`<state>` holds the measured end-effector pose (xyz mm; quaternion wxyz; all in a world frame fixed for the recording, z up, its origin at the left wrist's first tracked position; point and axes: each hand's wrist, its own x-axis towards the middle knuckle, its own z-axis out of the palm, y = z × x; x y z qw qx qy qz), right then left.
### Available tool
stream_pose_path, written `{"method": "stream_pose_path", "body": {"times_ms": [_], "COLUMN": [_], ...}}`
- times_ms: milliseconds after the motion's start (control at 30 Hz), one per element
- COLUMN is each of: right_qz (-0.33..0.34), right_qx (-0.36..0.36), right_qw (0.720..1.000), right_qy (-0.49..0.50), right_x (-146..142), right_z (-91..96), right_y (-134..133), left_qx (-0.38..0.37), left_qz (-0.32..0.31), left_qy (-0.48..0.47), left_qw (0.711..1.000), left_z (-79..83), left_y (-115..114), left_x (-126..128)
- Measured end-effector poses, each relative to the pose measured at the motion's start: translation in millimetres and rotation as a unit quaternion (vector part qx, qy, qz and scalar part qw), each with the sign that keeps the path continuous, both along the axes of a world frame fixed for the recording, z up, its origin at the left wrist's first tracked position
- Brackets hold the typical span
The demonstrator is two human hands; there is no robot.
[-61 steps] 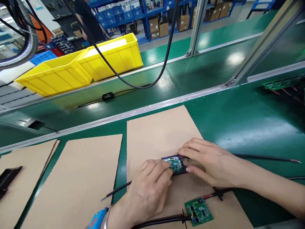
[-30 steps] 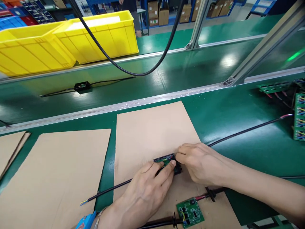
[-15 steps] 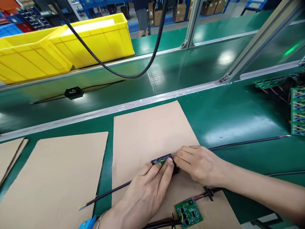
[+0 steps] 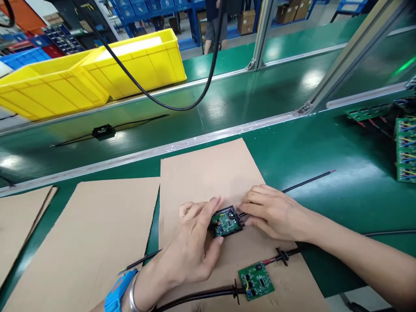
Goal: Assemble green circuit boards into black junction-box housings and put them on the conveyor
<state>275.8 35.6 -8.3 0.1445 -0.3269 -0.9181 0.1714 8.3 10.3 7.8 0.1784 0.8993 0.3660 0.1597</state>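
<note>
A small black plastic case [image 4: 241,228] with a green circuit board [image 4: 227,222] inside lies on a cardboard sheet [image 4: 208,177]. My left hand [image 4: 191,238] holds the case from the left, thumb at its near edge and fingers at its far edge. At the case's right end, my right hand [image 4: 273,212] has its fingers closed round the black cable [image 4: 305,182], which runs out to the right behind the hand. Another cable [image 4: 143,260], with bare coloured wire ends, shows left of my left wrist. Nearer to me lies a second green board [image 4: 256,281] with cables at both ends.
Two yellow bins [image 4: 136,65] stand beyond the metal rail [image 4: 195,141]. A black box with leads [image 4: 104,131] lies on the green surface behind it. More cardboard [image 4: 87,234] is at left, wired boards [image 4: 406,149] at right. A black cable loop [image 4: 182,107] hangs overhead.
My left fingers have spread from on top of the board to the case's edges, uncovering the board. The right-hand cable's far end has drawn in leftward. The background person appears further right.
</note>
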Motion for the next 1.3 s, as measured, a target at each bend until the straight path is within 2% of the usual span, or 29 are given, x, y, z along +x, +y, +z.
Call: {"method": "stream_pose_path", "body": {"times_ms": [100,167,367,467,567,700,867,967,1133,1300], "right_qz": [-0.001,-0.001,-0.007,-0.091,-0.177,-0.206,-0.221,-0.227,-0.16,-0.147], "right_qx": [-0.016,-0.022,-0.051,-0.083,-0.115,-0.143,-0.165,-0.159,-0.232,-0.167], "right_qw": [1.0,1.0,0.998,0.991,0.977,0.954,0.948,0.953,0.959,0.974], "right_qy": [0.005,0.012,0.048,0.054,-0.025,-0.163,-0.16,-0.123,0.009,0.039], "right_x": [11,13,-6,-24,-44,-68,-82,-77,-43,-23], "right_z": [4.5,6.0,5.3,8.7,14.1,18.5,17.8,17.4,25.5,28.5], "right_y": [5,6,-6,-12,-8,8,16,13,9,-6], "left_qx": [0.013,0.006,0.018,0.032,0.064,0.085,0.095,0.105,0.095,0.031], "left_qz": [0.052,0.064,-0.007,-0.034,-0.051,-0.057,-0.071,-0.074,-0.073,-0.048], "left_qy": [0.018,0.031,0.027,0.05,0.044,0.046,0.119,0.144,0.134,0.056], "left_qw": [0.998,0.997,0.999,0.998,0.996,0.994,0.986,0.981,0.984,0.997], "left_z": [2.7,2.4,-2.1,-4.7,-7.4,-13.6,-24.4,-24.0,-13.6,-6.3], "left_y": [2,1,-3,-6,-7,-9,-14,-16,-14,-11], "left_x": [-1,1,10,14,15,12,9,11,15,10]}}
